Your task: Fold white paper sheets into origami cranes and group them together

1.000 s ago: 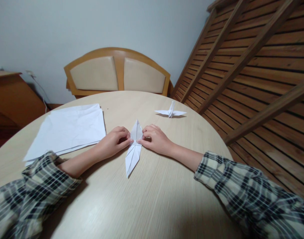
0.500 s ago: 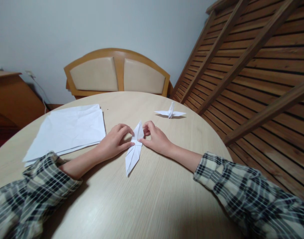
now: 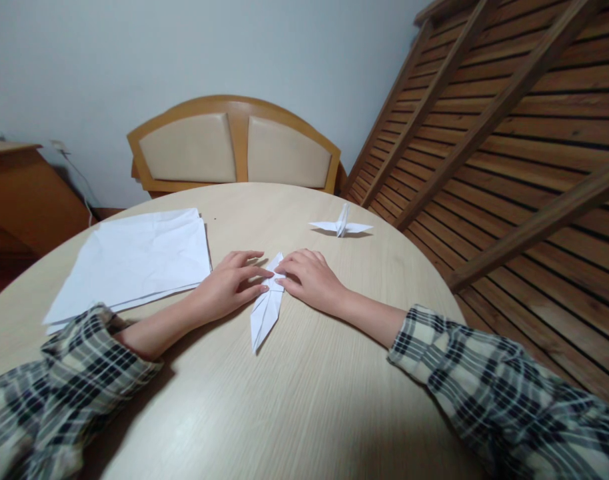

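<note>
A half-folded white origami piece (image 3: 264,313) lies on the round wooden table (image 3: 294,400), its long point toward me. My left hand (image 3: 227,283) rests on the table at the piece's left side, fingers stretched out, thumb and fingertips touching its edge. My right hand (image 3: 309,277) lies knuckles up on the piece's upper part, fingers curled close together and pressing the top flap down. Only a small tip of that flap (image 3: 277,260) shows between my hands.
A finished white paper crane (image 3: 341,225) stands at the far right of the table. A stack of white sheets (image 3: 134,260) lies at the left. A wooden chair (image 3: 234,143) stands behind the table; a slatted wooden frame (image 3: 509,133) leans at the right.
The upright top point of the piece has been pushed down flat under my right hand. My left fingers have straightened out along the paper's side.
</note>
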The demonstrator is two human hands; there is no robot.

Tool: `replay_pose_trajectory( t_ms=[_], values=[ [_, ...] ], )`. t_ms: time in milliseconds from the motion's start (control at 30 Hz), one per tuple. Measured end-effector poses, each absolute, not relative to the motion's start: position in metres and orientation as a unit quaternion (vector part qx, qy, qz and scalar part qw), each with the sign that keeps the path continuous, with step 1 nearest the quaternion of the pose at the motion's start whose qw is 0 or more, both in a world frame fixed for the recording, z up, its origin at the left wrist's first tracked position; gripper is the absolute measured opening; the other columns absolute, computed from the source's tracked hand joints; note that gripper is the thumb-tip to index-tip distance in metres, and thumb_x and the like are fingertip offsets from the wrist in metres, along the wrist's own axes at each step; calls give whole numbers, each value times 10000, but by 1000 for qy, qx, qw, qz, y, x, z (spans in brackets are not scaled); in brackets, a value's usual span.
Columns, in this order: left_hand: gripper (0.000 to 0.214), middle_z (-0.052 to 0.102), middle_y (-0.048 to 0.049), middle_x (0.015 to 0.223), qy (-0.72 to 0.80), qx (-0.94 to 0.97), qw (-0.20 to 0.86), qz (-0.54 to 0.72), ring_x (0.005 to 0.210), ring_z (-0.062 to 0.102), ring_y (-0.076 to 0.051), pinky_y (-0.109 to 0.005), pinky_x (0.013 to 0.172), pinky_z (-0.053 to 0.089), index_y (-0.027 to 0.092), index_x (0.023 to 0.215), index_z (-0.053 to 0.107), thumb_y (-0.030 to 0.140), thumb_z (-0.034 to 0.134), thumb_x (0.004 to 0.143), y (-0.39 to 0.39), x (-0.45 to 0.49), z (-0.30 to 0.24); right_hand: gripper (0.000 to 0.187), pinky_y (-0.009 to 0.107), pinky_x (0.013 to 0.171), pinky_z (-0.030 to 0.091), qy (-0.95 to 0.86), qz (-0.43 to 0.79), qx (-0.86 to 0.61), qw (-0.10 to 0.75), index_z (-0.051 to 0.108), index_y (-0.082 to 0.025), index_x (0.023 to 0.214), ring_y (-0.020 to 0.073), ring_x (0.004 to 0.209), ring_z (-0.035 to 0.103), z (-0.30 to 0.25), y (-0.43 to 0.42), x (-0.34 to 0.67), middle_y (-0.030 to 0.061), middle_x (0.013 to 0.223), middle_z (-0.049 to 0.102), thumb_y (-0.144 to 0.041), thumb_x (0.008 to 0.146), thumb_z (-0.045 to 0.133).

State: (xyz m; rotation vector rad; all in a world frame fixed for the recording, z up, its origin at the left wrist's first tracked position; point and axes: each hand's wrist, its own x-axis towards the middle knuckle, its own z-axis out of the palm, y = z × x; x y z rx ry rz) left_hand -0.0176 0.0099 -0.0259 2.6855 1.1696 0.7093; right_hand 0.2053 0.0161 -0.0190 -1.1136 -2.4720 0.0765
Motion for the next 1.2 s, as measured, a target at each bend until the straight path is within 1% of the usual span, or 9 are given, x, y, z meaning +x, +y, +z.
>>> replay_pose_trajectory(
  t_ms=[100, 267, 533, 633, 733, 833, 1000, 1067, 1200],
  values=[
    [304, 568, -152, 1344, 373, 898, 51, 229, 1226, 489, -299, -500, 1032, 401, 198, 1155, 695, 332, 535, 935, 11, -17, -25, 202, 369, 894, 360, -887, 35, -407, 214, 693, -208, 1033, 225, 1051, 552, -18, 17, 205, 57, 1040, 673, -334, 917, 587],
    [350, 665, -96, 1265, 320, 926, 42, 196, 1196, 542, -246, -426, 1032, 435, 158, 1247, 634, 249, 442, 969, 13, -14, -22, 171, 358, 904, 336, -886, 33, -409, 214, 694, -204, 1000, 216, 1029, 553, -17, 17, 207, 56, 1021, 692, -314, 911, 599],
    [369, 664, -78, 1269, 337, 928, 14, 158, 1186, 536, -269, -473, 1015, 425, 201, 1289, 603, 287, 436, 971, 10, -15, -19, 163, 375, 930, 303, -915, -6, -335, 226, 693, -188, 921, 219, 1035, 540, -14, 16, 212, 60, 1012, 707, -306, 922, 581],
    [378, 656, -74, 1280, 341, 928, 9, 151, 1184, 532, -270, -469, 1018, 416, 198, 1294, 599, 304, 433, 971, 9, -15, -17, 217, 365, 901, 317, -930, 2, -298, 217, 692, -186, 957, 215, 1000, 556, -13, 17, 217, 54, 995, 713, -377, 901, 607],
    [388, 650, -78, 1288, 342, 928, 9, 143, 1182, 528, -268, -465, 1026, 409, 175, 1295, 596, 280, 416, 968, 8, -14, -15, 211, 359, 880, 324, -941, 0, -275, 200, 692, -199, 1015, 206, 984, 578, -12, 21, 222, 50, 1005, 723, -355, 907, 602],
    [414, 645, -83, 1293, 345, 928, 13, 138, 1197, 521, -262, -466, 1046, 394, 156, 1303, 585, 193, 388, 942, 7, -15, -14, 224, 362, 875, 326, -951, -45, -244, 184, 693, -187, 1030, 192, 925, 602, -13, 23, 223, 67, 972, 736, -313, 953, 524],
    [505, 636, -94, 1300, 348, 926, 19, 145, 1230, 500, -275, -475, 1057, 382, 143, 1317, 566, 106, 433, 831, 6, -17, -17, 246, 353, 864, 335, -952, -127, -222, 170, 689, -169, 988, 175, 836, 623, -16, 25, 221, 71, 883, 747, -228, 980, 450],
    [492, 645, -98, 1284, 348, 924, 20, 157, 1224, 506, -280, -478, 1044, 393, 153, 1313, 567, 126, 452, 835, 6, -17, -18, 236, 349, 854, 342, -949, -129, -229, 174, 689, -167, 963, 169, 796, 626, -16, 24, 221, 66, 852, 746, -202, 974, 456],
    [414, 671, -111, 1233, 347, 916, 16, 199, 1177, 544, -292, -481, 997, 429, 178, 1288, 582, 258, 517, 887, 5, -17, -16, 256, 344, 842, 354, -941, -104, -245, 210, 693, -160, 940, 167, 774, 622, -14, 23, 221, 66, 850, 747, -207, 976, 444]
  ],
)
